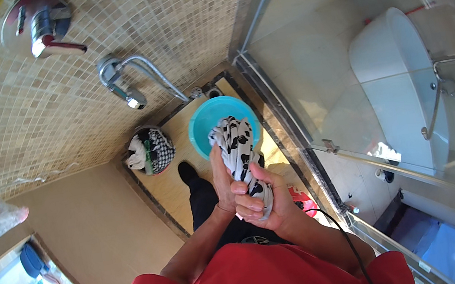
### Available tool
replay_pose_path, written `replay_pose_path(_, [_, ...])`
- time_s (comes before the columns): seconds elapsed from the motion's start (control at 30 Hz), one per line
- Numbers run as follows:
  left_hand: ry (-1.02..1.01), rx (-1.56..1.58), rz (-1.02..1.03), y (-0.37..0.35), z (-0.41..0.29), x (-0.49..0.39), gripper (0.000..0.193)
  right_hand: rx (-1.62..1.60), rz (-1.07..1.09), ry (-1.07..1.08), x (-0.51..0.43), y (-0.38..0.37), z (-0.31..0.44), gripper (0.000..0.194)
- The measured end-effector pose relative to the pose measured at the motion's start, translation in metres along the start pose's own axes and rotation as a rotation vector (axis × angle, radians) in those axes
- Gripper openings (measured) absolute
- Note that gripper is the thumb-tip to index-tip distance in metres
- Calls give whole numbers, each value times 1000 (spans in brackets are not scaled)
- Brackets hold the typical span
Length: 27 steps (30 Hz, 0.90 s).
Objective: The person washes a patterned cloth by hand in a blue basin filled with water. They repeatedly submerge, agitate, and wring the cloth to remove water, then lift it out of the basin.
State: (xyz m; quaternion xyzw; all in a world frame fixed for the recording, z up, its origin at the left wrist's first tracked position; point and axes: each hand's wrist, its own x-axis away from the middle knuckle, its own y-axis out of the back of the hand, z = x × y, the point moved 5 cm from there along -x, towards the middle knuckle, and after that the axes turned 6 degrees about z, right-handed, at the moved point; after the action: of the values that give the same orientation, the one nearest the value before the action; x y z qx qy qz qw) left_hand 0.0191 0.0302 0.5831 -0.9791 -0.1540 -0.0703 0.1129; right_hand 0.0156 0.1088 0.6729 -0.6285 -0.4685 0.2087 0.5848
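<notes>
A bunched white cloth with black patches (236, 142) is gathered lengthwise between my two hands, above the floor. My left hand (222, 183) lies along its left side, with fingers pointing away from me and pressed to the fabric. The near end is in the grip of my right hand (267, 205), whose fingers curl around it. Beneath the far end of the cloth stands a turquoise plastic basin (201, 121); the cloth hides part of its inside. Whether the fabric touches the basin I cannot tell.
Left of the basin, a round bucket (135, 170) holds bundled fabrics by the mosaic wall. A shower mixer (45, 37) and a hand shower (134, 99) with a metal hose are on that wall. A glass partition (308, 60) rises at right, a white bathtub (389, 56) beyond. A black cable (344, 235) crosses my right arm.
</notes>
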Motion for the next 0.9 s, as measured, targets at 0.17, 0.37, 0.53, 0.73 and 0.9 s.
replay_pose_path(0.17, [184,-216,-107,-15,48,4,84,-37,46,19,1,-16,-13,44])
replay_pose_path(0.37, [-811,-407,-266,-41,-61,-64,59,-81,227,-74,-3,-26,-14,44])
replay_pose_path(0.53, [-860,-392,-105,-19,-74,-79,34,66,123,-146,-6,-24,-5,41])
replay_pose_path(0.73, [-847,-640,445,-4,-102,-92,39,604,-130,-240,-3,-30,42,39])
replay_pose_path(0.9, [-737,-821,587,-13,-110,-99,42,1432,-360,-291,-8,-52,69,41])
